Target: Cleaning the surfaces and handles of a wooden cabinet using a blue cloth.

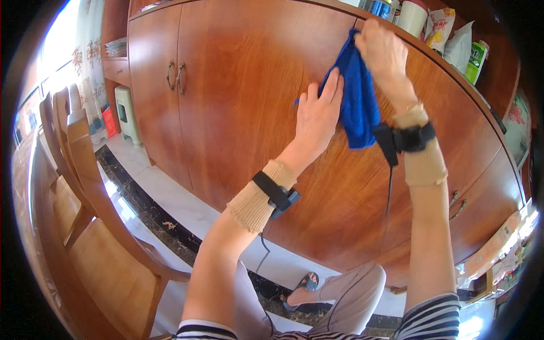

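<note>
A blue cloth (pixel 358 105) hangs in folds against the front of a brown wooden cabinet (pixel 249 96). My right hand (pixel 385 56) is closed on the cloth's upper end, near the cabinet's top edge. Lower and to the left, my left hand (pixel 318 116) lies with its fingers stretched out at the cloth's left edge. A scrap of blue shows on the far side of those fingers, so part of the cloth seems to run beneath them. Both wrists wear beige knitted cuffs with black straps and small devices.
A white tub (pixel 413 17), snack bags and a green package (pixel 476 61) stand on the cabinet top. Metal handles (pixel 175 77) stick out from the doors. Wooden chairs (pixel 113 260) line the left, and a pale green stool (pixel 128 115) stands beyond them.
</note>
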Tool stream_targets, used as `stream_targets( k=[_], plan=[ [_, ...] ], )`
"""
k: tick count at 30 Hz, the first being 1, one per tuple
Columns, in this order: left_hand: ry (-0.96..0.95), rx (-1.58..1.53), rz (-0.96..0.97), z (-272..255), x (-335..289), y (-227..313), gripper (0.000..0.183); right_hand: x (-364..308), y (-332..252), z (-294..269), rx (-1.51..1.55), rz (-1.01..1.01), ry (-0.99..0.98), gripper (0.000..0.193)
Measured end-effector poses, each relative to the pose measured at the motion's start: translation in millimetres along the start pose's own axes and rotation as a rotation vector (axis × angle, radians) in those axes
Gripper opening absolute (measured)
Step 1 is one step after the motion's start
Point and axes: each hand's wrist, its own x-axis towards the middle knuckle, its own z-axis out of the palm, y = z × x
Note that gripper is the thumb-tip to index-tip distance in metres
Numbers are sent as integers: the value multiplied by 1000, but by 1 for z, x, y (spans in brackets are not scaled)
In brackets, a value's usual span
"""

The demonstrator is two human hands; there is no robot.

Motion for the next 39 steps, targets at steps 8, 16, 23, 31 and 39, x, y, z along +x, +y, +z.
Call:
stream_targets(
  k=[8,16,23,31,39],
  plan=[
    [-25,-56,6,-2,5,10,64,3,13,-5,-84,-90,32,20],
    [61,-56,6,-6,13,13,64,-16,0,0,-52,-123,-108,25],
    [-25,33,51,-9,8,20,57,-1,-4,2,-131,-28,-60,18],
    [70,90,14,4,13,24,45,16,13,-4,6,-172,124,17],
    [-27,124,129,14,-12,31,46,-8,17,-11,-107,-182,85,20]
  ],
)
